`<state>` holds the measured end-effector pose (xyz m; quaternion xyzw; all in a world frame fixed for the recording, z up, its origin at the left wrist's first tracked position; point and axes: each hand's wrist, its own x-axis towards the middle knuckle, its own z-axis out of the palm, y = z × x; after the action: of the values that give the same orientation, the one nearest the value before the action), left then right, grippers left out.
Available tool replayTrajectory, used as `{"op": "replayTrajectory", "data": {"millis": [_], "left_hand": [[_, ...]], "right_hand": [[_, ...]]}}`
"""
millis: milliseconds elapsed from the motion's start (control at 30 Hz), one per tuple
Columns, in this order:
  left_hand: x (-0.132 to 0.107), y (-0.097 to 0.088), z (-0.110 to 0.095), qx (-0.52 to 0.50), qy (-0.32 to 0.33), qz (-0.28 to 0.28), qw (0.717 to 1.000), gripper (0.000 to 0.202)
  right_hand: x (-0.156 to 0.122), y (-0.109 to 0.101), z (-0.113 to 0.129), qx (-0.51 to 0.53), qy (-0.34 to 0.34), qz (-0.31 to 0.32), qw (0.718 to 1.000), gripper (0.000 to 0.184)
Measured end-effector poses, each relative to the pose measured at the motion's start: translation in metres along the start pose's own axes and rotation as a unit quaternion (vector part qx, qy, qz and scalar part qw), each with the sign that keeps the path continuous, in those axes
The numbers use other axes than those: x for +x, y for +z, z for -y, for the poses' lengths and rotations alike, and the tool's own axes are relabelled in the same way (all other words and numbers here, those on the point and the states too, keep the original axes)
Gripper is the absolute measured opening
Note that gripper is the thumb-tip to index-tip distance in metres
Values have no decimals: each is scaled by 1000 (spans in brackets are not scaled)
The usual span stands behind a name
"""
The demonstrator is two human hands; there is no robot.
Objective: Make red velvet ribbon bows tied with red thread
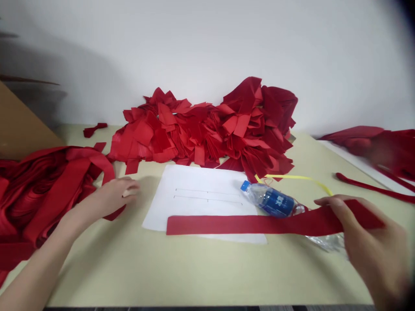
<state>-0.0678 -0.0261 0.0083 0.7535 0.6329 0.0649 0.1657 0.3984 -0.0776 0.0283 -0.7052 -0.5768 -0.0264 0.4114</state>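
Note:
My right hand grips one end of a long red fabric strip between thumb and fingers. The strip stretches leftward over the lower part of a white paper sheet marked with two ruled lines. My left hand, a ring on one finger, hovers by the heap of red fabric strips at the left. Its fingers are loosely bent and apart, with nothing seen in them; a strip passes behind that hand. Just above the held strip lies a water bottle with a blue cap.
A big pile of folded red fabric pieces lines the wall. A small red bow lies at the back left. Behind the bottle runs a yellow band. More red fabric and a thin red strip lie at the right.

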Motion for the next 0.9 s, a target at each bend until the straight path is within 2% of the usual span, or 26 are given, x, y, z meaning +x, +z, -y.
{"op": "replayTrajectory", "data": {"millis": [33,67,100,200,300,400,533,667,733,800,900], "left_hand": [[0,2,-7,22,-3,-38,999,29],[-1,4,-16,28,2,-54,998,33],[-2,7,-26,18,20,-42,999,34],[-7,18,-60,-71,124,79,987,34],[-13,26,-85,-89,120,123,981,28],[-14,30,-96,-85,100,128,983,16],[-10,39,-101,-109,100,151,977,12],[-3,47,-112,-150,105,89,979,11],[1,46,-115,-197,98,52,974,8],[4,42,-113,-261,74,38,962,7],[11,35,-98,-365,9,30,930,11]], "right_hand": [[-7,4,2,5,4,-21,1000,25],[-13,10,2,8,-5,-32,999,23],[-18,16,0,-1,-30,-34,999,21],[-20,32,-14,-73,-163,-38,983,15],[0,42,-34,-101,-255,-14,961,13],[31,48,-54,-117,-287,51,949,15],[70,57,-69,-126,-223,88,963,23],[98,65,-70,-96,-146,69,982,31],[107,68,-67,-60,-107,63,990,31],[109,70,-63,-10,-66,59,996,32],[105,71,-57,85,8,62,994,36]]}}
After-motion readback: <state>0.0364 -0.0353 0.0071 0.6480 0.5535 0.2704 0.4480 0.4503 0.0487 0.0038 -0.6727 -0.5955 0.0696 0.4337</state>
